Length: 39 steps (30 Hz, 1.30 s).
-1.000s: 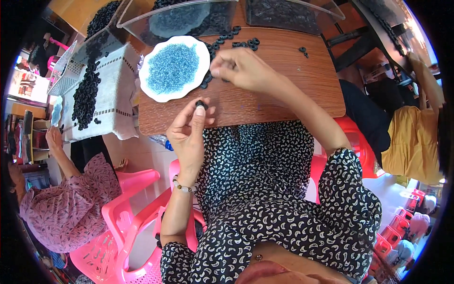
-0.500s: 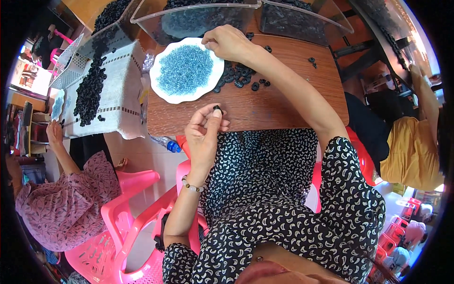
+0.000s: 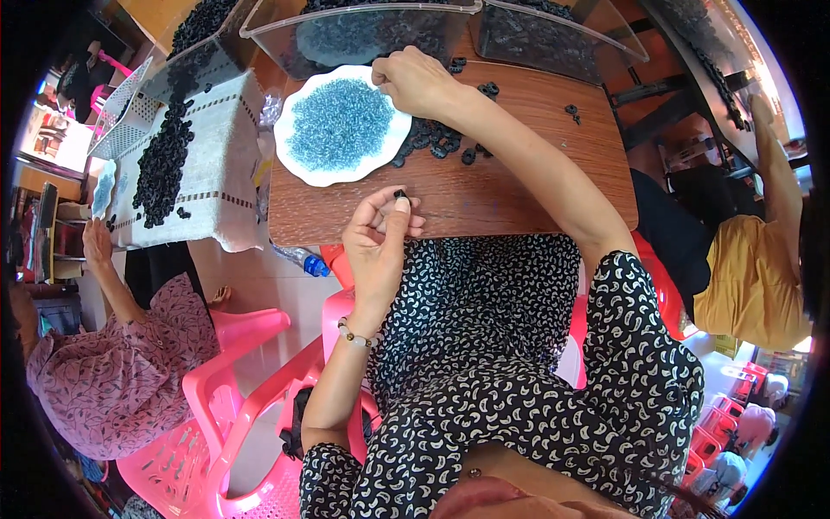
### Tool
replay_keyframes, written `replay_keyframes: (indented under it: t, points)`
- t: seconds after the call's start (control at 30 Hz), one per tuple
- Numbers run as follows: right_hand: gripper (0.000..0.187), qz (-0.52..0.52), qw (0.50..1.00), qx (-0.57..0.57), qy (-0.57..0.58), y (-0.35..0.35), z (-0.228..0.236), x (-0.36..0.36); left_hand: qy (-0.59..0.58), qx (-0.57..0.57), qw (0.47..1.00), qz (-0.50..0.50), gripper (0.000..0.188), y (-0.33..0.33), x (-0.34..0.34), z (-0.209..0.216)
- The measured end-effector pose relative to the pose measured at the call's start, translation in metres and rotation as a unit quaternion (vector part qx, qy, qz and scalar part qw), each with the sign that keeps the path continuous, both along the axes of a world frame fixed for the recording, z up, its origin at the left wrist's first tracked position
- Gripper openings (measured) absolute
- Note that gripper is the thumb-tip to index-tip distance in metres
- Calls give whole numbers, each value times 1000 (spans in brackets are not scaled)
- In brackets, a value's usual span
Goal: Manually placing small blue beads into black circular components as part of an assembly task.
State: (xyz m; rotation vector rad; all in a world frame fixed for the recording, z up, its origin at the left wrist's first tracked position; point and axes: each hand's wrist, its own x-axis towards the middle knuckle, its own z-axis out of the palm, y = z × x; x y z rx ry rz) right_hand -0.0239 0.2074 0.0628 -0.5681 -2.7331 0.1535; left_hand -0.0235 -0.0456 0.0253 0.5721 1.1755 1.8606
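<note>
My left hand point(image 3: 378, 233) is raised over the near edge of the wooden table. Its thumb and forefinger pinch a small black piece point(image 3: 400, 195). My right hand point(image 3: 418, 82) is at the right rim of a white scalloped plate point(image 3: 324, 180), fingers pinched together; whatever they may hold is hidden or too small to make out. Small clear blue tubular beads point(image 3: 341, 125) cover the middle of the plate. Beside the plate, partly under my right forearm, several round black pieces point(image 3: 439, 143) lie in a loose heap.
Clear plastic bins point(image 3: 363, 39) of black pieces stand along the far side. On the left, a cloth-covered table point(image 3: 229, 173) bears a black pile point(image 3: 164, 164). One co-worker's hand point(image 3: 97, 242) is by a small plate there; another person in yellow point(image 3: 748, 277) sits right.
My left hand has shifted slightly right, still pinching the black piece. My right hand stays at the plate's rim, barely moved.
</note>
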Motion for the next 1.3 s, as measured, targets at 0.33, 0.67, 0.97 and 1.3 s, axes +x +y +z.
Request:
replay_keyframes:
  t: [0.33,0.67,0.97,1.3]
  points:
    - [20,-12,996,-89,-22,2,5,2,20,0,1000,3,24,3,0,-4]
    - [26,66,956,-267,100,2,11,18,24,-3,1000,16,24,3,1,-2]
    - [28,48,873,-474,101,-7,11,19,30,-6,999,15,24,3,1,-3]
    - [30,36,864,-490,110,-16,18,21,29,0,1000,11,24,3,1,-4]
